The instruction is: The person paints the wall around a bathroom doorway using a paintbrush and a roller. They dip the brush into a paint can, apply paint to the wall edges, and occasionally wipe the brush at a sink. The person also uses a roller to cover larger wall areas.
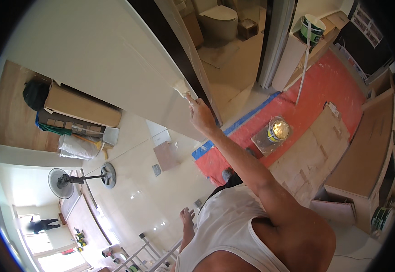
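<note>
My right hand (202, 115), its arm stretched out ahead, is closed round a paintbrush (180, 86) with pale bristles. The bristles touch the off-white wall (102, 59) close to its edge beside the dark door frame (172, 38). Faint streaks run across the wall from the brush toward the upper left. Low by my side, my left hand (187, 215) holds nothing, with its fingers loosely apart. To the right of my right forearm, an open paint tin (279, 130) with bright, pale yellow contents stands on a flat board on the floor.
Red sheeting (333, 86) edged with blue covers the floor at right, with cardboard (306, 149) over part of it. A green and white bucket (312, 29) stands on a ledge, a pole before it. At left are a standing fan (61, 182) and a long carton (82, 106).
</note>
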`<control>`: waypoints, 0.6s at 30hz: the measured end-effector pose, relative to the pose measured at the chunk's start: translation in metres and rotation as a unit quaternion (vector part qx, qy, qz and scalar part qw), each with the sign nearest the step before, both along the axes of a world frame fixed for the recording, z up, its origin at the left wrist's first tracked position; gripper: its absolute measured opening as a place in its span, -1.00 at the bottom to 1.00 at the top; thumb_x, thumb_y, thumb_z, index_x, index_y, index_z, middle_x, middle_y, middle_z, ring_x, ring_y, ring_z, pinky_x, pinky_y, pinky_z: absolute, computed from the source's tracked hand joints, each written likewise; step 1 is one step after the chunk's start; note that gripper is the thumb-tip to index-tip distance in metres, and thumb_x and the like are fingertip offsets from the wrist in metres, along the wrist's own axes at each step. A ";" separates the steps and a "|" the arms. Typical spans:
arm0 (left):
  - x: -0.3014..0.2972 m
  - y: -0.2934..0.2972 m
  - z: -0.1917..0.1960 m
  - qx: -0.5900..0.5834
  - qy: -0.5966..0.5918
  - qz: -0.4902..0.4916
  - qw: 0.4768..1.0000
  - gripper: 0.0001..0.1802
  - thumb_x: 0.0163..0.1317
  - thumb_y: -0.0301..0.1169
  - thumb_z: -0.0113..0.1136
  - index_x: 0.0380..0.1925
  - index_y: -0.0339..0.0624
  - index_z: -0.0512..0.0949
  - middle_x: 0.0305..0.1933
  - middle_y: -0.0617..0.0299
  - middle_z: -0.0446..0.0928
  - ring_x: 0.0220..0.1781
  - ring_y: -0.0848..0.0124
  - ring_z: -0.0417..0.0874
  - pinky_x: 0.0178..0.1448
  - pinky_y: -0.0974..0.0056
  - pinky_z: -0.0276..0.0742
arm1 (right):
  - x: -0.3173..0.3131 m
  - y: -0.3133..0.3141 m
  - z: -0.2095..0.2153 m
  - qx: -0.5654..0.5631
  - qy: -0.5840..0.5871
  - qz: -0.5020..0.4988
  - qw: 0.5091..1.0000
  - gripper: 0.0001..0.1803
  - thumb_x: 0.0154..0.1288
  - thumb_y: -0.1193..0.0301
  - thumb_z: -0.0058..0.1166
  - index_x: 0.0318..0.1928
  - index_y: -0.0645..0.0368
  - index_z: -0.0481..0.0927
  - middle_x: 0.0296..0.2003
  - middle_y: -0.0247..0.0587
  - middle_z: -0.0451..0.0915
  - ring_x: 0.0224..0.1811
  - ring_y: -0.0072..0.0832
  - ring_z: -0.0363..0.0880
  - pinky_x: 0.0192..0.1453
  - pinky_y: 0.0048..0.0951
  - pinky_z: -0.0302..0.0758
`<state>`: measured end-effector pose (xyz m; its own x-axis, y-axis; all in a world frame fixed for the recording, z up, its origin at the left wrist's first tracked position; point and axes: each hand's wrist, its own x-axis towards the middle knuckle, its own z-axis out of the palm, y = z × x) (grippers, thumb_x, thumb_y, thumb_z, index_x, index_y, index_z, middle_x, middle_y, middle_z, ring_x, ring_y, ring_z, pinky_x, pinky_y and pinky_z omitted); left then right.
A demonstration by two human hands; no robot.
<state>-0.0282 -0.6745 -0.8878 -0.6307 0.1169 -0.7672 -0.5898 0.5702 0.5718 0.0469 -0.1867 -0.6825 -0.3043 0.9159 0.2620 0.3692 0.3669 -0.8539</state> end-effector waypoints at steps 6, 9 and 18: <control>-0.006 -0.015 0.010 -0.009 0.002 0.003 1.000 -0.50 0.39 -0.26 0.10 0.19 -0.36 0.31 0.24 -0.06 0.38 0.19 -0.11 0.63 0.08 -0.10 0.68 | -0.001 0.002 -0.039 -0.005 -0.019 -0.004 1.000 -0.49 0.51 0.47 -0.05 0.42 -0.02 0.41 -0.18 0.02 0.52 -0.19 -0.04 0.63 -0.06 -0.09 0.60; -0.008 -0.024 0.010 -0.013 0.004 0.016 1.000 -0.54 0.39 -0.27 0.11 0.15 -0.32 0.34 0.19 -0.02 0.39 0.18 -0.11 0.64 0.05 -0.11 0.68 | -0.002 0.002 -0.052 -0.023 -0.026 -0.004 0.999 -0.50 0.49 0.46 -0.04 0.40 -0.03 0.44 -0.17 0.01 0.53 -0.18 -0.03 0.64 -0.06 -0.06 0.60; -0.001 -0.034 0.016 -0.018 0.014 0.021 1.000 -0.52 0.38 -0.25 0.14 0.17 -0.31 0.36 0.05 0.02 0.48 0.02 0.06 0.73 -0.11 0.08 0.72 | -0.003 0.005 -0.094 -0.043 -0.062 -0.004 0.997 -0.49 0.45 0.46 -0.03 0.39 -0.06 0.46 -0.16 0.01 0.53 -0.17 -0.01 0.64 -0.05 -0.03 0.60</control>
